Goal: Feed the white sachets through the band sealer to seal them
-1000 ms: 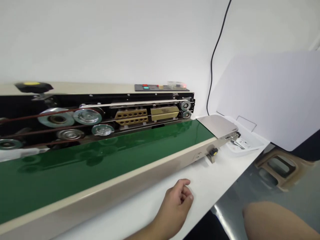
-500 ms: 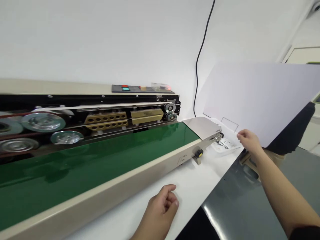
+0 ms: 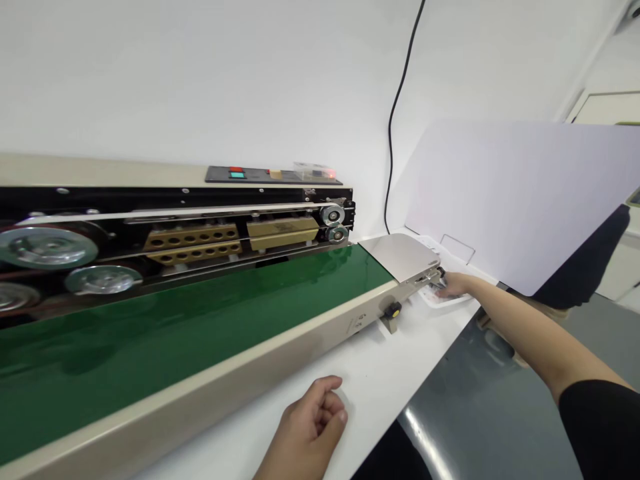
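Note:
My left hand [image 3: 314, 421] is low over the white table, beside the front side of a band sealer [image 3: 280, 333]. Its fingers curl loosely, thumb and forefinger apart, and nothing is in them. Past the sealer's right end, my right hand [image 3: 454, 285] reaches down into a white plastic tray [image 3: 477, 272]. Its fingertips are blurred and partly hidden among the tray's contents, so I cannot make out a grip. A green conveyor belt [image 3: 200, 320] runs along the sealer and leads to a bare metal end plate [image 3: 400, 255].
Metal pulleys [image 3: 105, 279] and brass-coloured blocks [image 3: 193, 243] line the sealer's back. A black cable [image 3: 391, 147] hangs down the wall. A large white panel [image 3: 505, 193] stands behind the tray, with a person in dark clothing [image 3: 585, 267] partly behind it. The table edge slants at right.
My right hand has moved left and down, from above the tray's right edge into the tray. The left hand stays nearly still. The view has shifted slightly.

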A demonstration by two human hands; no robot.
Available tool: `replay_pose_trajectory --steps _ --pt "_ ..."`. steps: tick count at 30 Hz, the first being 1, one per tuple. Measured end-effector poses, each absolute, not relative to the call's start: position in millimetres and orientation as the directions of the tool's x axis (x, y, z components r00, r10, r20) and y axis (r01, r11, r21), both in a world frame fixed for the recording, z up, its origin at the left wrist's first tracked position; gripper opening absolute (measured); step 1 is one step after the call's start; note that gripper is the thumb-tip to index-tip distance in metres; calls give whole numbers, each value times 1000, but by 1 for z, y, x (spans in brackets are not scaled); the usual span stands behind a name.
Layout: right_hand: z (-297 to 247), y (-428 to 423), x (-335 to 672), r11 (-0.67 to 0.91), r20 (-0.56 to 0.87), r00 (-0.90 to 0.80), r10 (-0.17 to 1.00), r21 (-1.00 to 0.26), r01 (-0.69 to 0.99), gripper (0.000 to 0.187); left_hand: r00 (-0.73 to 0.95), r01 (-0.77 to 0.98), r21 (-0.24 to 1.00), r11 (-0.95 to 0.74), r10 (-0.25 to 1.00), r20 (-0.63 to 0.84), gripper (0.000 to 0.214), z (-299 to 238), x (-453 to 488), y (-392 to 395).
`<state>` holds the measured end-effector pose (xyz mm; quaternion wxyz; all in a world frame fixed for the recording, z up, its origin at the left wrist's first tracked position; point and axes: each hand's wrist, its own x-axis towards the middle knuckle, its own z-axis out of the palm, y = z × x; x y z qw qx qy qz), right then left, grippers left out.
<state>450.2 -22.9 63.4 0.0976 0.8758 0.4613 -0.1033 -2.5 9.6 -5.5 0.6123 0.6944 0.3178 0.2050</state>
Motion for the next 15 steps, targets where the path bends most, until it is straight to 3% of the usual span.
replay_pose_trajectory --steps 9,15 --pt "56 -15 446 -574 -307 639 705 283 769 34 720 203 979 -35 682 -125 33 2 -3 8" --pt "62 -19 436 -504 -335 601 726 335 796 33 718 192 981 -35 687 -115 32 3 -2 7"
